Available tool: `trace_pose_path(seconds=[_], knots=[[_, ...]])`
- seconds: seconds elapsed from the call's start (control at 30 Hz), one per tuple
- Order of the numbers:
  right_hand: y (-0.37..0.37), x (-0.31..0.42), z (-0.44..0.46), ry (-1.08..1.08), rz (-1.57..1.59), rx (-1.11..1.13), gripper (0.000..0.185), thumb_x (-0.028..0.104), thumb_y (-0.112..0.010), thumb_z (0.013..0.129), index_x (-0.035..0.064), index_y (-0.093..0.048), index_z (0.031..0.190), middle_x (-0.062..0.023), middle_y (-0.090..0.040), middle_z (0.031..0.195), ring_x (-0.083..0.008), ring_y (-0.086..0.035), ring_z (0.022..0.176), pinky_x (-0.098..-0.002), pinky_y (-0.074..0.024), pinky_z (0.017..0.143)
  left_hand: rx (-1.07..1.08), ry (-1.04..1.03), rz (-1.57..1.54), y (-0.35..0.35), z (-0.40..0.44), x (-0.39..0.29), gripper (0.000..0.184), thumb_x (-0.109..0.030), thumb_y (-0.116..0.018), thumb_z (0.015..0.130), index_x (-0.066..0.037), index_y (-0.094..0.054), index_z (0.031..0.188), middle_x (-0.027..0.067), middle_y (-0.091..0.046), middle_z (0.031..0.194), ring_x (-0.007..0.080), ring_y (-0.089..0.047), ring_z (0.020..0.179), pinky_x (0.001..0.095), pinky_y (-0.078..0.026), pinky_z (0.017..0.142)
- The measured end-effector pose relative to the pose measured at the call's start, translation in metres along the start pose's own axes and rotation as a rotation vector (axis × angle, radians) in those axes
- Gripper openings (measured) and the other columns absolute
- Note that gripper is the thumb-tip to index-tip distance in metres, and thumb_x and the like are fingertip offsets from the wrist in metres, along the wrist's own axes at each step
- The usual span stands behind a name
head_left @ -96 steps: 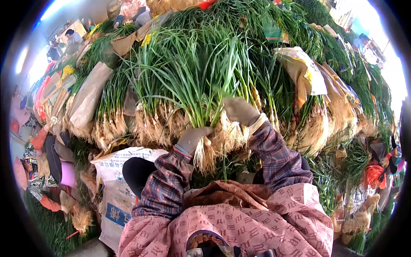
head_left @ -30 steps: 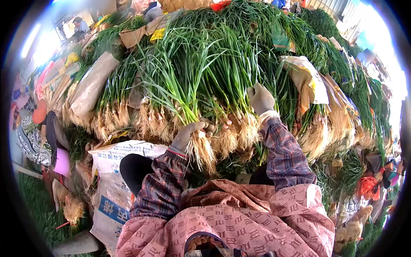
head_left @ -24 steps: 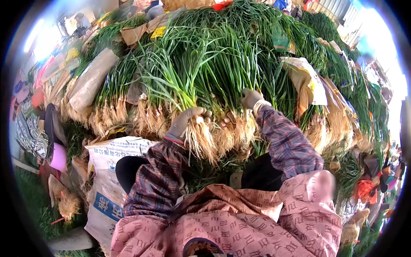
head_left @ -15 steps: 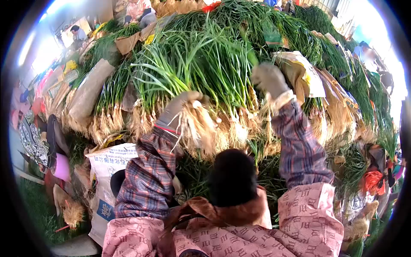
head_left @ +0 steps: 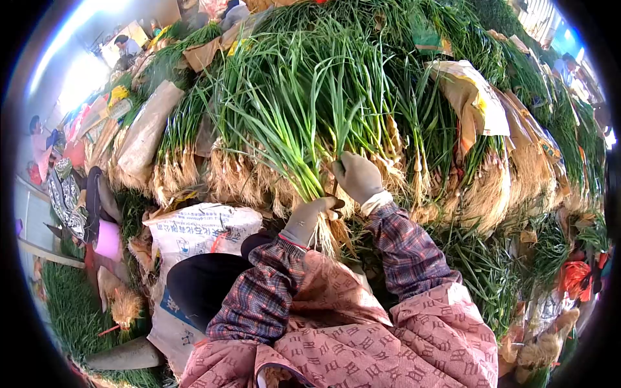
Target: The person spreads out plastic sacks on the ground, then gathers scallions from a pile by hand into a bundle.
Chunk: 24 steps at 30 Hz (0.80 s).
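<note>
My left hand, in a pale grey glove, is closed around a bunch of green garlic. The leaves fan up and away from me, and the pale roots hang below my fist. Just above it to the right, my right hand, gloved too, has its fingers pinched on a green garlic stalk beside that bunch. Its fingertips are partly hidden. Right behind both hands lies a long heap of green garlic, its roots facing me.
A white printed sack lies at my left by my dark-clad knee. Brown paper sacking and a paper bag rest on the heap. Loose greens cover the ground at right. Other people are in the background.
My right hand has come down and left from above the heap to beside the left hand. The left hand has moved right and nearer to me with its bunch.
</note>
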State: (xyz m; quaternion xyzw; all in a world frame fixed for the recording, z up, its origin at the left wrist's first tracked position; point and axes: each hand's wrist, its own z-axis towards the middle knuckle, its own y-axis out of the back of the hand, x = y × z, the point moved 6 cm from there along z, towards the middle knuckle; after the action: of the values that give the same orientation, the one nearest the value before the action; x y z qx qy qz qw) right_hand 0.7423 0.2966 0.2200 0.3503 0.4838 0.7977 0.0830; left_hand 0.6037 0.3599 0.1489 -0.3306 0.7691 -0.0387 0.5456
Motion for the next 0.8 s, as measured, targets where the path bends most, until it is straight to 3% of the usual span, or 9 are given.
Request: trace_pose_path(seconds=[0.13,0.17,0.23,0.33,0.4,0.47,0.63,0.73,0.8], knots=[[-0.018,-0.018,0.01,-0.05,0.177,0.238,0.026,0.028,-0.053,0.091,0.0085,-0.058,0.075,-0.0056,-0.052,0.061,-0.0176,-0.046,0.048,-0.0347,-0.0461,0.051,-0.061,0.01,0.017,0.007,-0.006,-0.006,0.025,-0.022,-0.058,0.085,0.001,-0.065,0.092,0.0066,-0.063,0.084,0.0172,-0.059,0.075,0.028,-0.046,0.072],[-0.044,-0.049,0.014,0.229,-0.308,0.277,0.021,0.02,-0.049,0.092,0.0099,-0.057,0.075,-0.0032,-0.048,0.059,-0.0138,-0.044,0.05,-0.0271,-0.0434,0.049,0.062,0.003,0.011,0.005,-0.004,-0.013,0.025,-0.022,-0.057,0.085,0.001,-0.065,0.093,0.0067,-0.063,0.082,0.0178,-0.059,0.076,0.0287,-0.046,0.073],[-0.038,-0.128,-0.01,0.352,-0.127,0.321,0.023,0.019,-0.045,0.094,0.0105,-0.056,0.076,-0.001,-0.045,0.059,-0.0094,-0.045,0.054,-0.0216,-0.0428,0.05,0.236,-0.056,0.005,0.01,0.002,-0.023,0.026,-0.022,-0.055,0.086,0.002,-0.063,0.094,0.0077,-0.062,0.082,0.0202,-0.059,0.076,0.0316,-0.048,0.073],[0.002,-0.083,-0.086,0.094,0.114,1.258,0.015,0.016,-0.052,0.089,0.0091,-0.057,0.078,-0.0076,-0.057,0.07,-0.0163,-0.055,0.07,-0.0361,-0.0471,0.078,0.336,-0.047,-0.343,-0.006,-0.014,-0.048,0.022,-0.023,-0.058,0.087,-0.003,-0.058,0.095,0.0044,-0.059,0.085,0.0151,-0.057,0.076,0.0295,-0.051,0.064],[0.017,-0.069,-0.076,0.093,-0.094,1.097,0.016,0.022,-0.056,0.088,0.0068,-0.06,0.085,-0.0067,-0.061,0.073,-0.0185,-0.058,0.068,-0.0342,-0.0492,0.073,0.377,-0.048,-0.474,-0.013,-0.013,-0.048,0.024,-0.023,-0.062,0.084,-0.004,-0.056,0.097,0.0042,-0.059,0.087,0.0171,-0.058,0.076,0.032,-0.053,0.062],[0.054,-0.034,-0.013,-0.007,-0.041,0.382,0.029,0.027,-0.056,0.091,0.0022,-0.063,0.103,-0.01,-0.068,0.087,-0.0172,-0.063,0.068,-0.0352,-0.0543,0.071,0.43,-0.016,-0.519,-0.018,-0.009,-0.044,0.026,-0.024,-0.063,0.084,-0.004,-0.056,0.099,0.0041,-0.059,0.089,0.0177,-0.058,0.076,0.0324,-0.052,0.061],[0.003,-0.046,0.09,-0.193,-0.504,0.179,0.012,0.016,-0.06,0.086,0.0065,-0.065,0.092,-0.0115,-0.067,0.079,-0.0254,-0.066,0.066,-0.0359,-0.0524,0.056,0.55,-0.217,-0.277,-0.013,-0.004,-0.058,0.028,-0.025,-0.055,0.091,-0.001,-0.058,0.104,0.0022,-0.057,0.09,0.02,-0.056,0.086,0.0387,-0.048,0.081],[0.043,-0.011,0.065,-0.136,-0.095,0.159,0.022,0.023,-0.058,0.09,0.0019,-0.063,0.089,-0.008,-0.063,0.066,-0.0181,-0.059,0.057,-0.0327,-0.0496,0.05,0.117,-0.289,0.089,0.002,-0.01,-0.063,0.041,-0.033,-0.051,0.093,0.003,-0.06,0.108,0.0073,-0.062,0.102,0.0206,-0.058,0.103,0.0347,-0.044,0.094],[0.004,-0.016,0.042,-0.386,0.75,0.395,0.032,0.027,-0.057,0.092,-0.0029,-0.063,0.102,-0.0075,-0.063,0.068,-0.0089,-0.053,0.052,-0.023,-0.0465,0.046,0.275,-0.177,-0.091,0.007,0.02,-0.031,0.041,-0.029,-0.051,0.094,0.003,-0.058,0.118,0.0092,-0.064,0.107,0.0187,-0.059,0.1,0.0311,-0.043,0.093]])
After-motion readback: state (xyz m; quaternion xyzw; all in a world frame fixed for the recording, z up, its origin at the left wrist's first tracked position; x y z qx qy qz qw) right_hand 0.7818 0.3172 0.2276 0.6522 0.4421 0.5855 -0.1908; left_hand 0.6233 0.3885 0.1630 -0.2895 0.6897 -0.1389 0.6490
